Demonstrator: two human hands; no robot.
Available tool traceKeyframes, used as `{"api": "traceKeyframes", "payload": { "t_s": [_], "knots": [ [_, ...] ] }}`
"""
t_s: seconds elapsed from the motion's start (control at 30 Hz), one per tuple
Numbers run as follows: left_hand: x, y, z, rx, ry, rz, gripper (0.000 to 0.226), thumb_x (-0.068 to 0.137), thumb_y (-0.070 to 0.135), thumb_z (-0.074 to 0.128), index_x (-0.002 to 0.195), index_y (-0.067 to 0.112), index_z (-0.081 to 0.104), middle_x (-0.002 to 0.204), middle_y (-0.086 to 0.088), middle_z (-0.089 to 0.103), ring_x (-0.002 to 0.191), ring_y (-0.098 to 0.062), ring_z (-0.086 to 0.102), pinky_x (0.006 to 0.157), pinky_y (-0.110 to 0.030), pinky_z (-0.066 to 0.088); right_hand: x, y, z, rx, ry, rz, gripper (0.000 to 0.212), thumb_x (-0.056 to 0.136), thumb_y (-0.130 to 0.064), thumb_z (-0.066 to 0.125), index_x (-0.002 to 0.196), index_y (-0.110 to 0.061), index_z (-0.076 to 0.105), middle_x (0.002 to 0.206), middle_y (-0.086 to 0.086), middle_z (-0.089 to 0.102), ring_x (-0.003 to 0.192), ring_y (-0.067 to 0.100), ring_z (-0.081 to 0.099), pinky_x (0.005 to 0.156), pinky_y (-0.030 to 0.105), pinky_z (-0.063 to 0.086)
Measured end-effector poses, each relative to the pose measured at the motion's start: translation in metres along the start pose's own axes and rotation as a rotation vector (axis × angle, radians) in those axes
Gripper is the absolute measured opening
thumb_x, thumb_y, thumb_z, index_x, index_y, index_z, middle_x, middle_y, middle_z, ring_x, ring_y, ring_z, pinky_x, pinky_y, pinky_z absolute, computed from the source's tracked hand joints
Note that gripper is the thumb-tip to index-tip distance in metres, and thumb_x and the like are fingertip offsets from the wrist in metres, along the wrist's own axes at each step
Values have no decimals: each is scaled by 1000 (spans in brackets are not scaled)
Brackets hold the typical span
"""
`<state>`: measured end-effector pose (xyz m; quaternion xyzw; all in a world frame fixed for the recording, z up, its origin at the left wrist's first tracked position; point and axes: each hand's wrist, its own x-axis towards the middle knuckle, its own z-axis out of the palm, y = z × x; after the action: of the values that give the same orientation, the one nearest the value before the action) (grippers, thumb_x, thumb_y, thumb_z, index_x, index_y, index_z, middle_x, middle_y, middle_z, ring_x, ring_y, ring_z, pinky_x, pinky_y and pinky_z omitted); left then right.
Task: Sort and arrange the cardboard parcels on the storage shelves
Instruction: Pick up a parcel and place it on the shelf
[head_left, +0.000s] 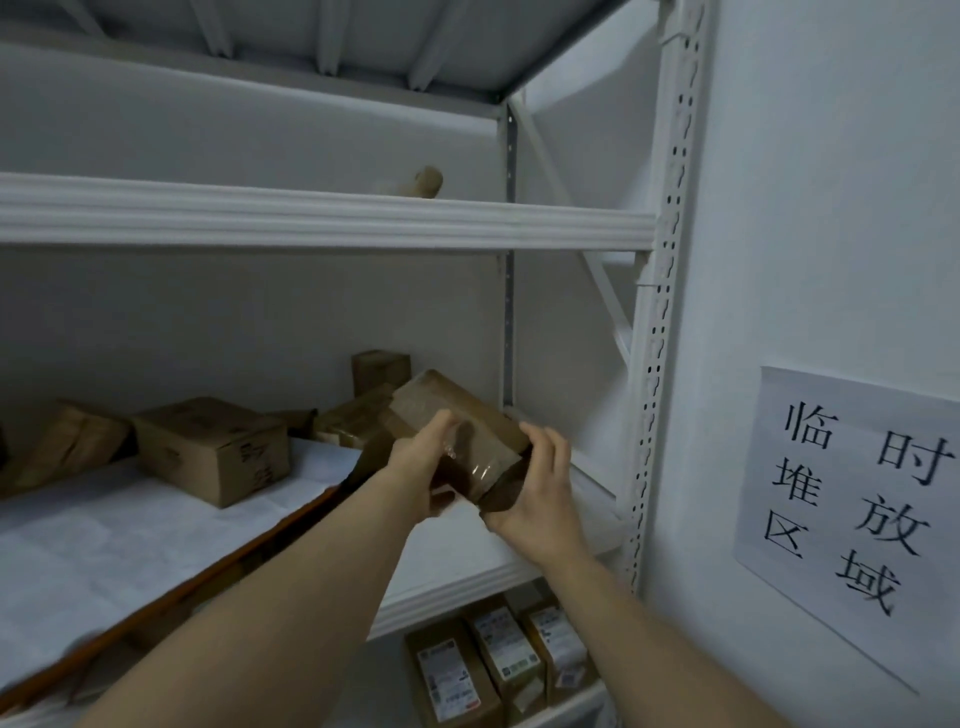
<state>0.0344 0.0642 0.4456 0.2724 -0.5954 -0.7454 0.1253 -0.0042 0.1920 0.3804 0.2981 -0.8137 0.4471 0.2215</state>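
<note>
I hold a brown taped cardboard parcel (457, 421) tilted above the right end of the middle shelf (457, 571). My left hand (423, 467) grips its near left side and my right hand (535, 488) grips its near right corner. Behind it, other parcels (358, 415) are piled, with one small box (382, 370) upright against the back wall. A larger cardboard box (213, 449) sits left of centre on the same shelf, and a crumpled brown parcel (72, 441) lies further left.
A small parcel (423, 182) lies on the upper shelf (332, 218). Three labelled boxes (498, 660) stand side by side on the lower shelf. The perforated white upright (657, 332) bounds the shelves at right. A paper sign (852, 514) hangs on the right wall.
</note>
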Motion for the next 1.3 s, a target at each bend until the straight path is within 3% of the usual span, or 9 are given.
{"api": "traceKeyframes", "payload": {
  "t_s": [0.27,0.4,0.47,0.53,0.6,0.67,0.83,1.0,1.3],
  "knots": [
    [-7,34,-13,-44,46,-63,89,38,56,84,111,12,59,104,-12,66,93,-35,62,89,-50,50,13,-21,24,-208,91,-400,103,52,5,85,136,-20,30,138,6,26,117,36,55,93,40,53],
    [-1,36,-33,-34,181,-22,72,44,50,82,98,13,51,107,-13,61,90,-36,61,87,-50,50,11,-29,23,-158,-74,-344,102,71,0,71,142,-38,10,154,-1,0,142,29,25,110,30,33],
    [6,36,-45,-52,245,10,91,28,54,79,106,15,49,113,-11,57,91,-35,61,85,-50,52,12,-37,22,100,-84,-61,95,81,-4,64,149,-35,5,158,1,0,145,23,17,110,27,24],
    [12,37,-57,-77,263,22,99,24,55,78,111,15,51,115,-10,56,91,-33,61,83,-48,53,19,-53,20,607,-84,457,75,91,-22,61,151,-27,16,156,8,20,137,28,32,108,39,32],
    [0,42,-66,-97,225,20,86,36,54,82,106,14,52,109,-10,60,90,-30,62,81,-40,53,26,-64,23,1023,-160,889,65,87,-51,61,140,-25,34,138,17,41,119,36,49,94,51,48],
    [-9,44,-74,-97,171,24,62,58,45,83,101,15,50,102,-10,63,86,-27,62,71,-33,50,27,-72,30,1179,-278,991,61,80,-57,66,126,-23,43,123,21,53,111,39,56,87,53,53],
    [-22,51,-110,-80,148,44,57,71,36,78,113,14,47,97,-7,62,84,-23,59,76,-37,50,38,-102,60,1187,-384,933,47,82,-36,69,122,-14,55,109,18,66,103,34,63,77,51,56],
    [-35,65,-160,-140,271,113,42,84,30,64,118,8,54,85,-6,64,65,-18,58,47,-25,42,56,-138,89,1059,-318,753,71,72,-22,81,131,-20,41,120,10,60,97,29,63,69,55,58],
    [-34,77,-287,-26,782,215,39,97,8,38,135,-5,41,131,-18,49,111,-33,49,81,-33,36,69,-225,177,676,-363,276,87,62,-22,88,135,-24,39,123,-3,53,113,18,53,97,32,47]
  ]
}}
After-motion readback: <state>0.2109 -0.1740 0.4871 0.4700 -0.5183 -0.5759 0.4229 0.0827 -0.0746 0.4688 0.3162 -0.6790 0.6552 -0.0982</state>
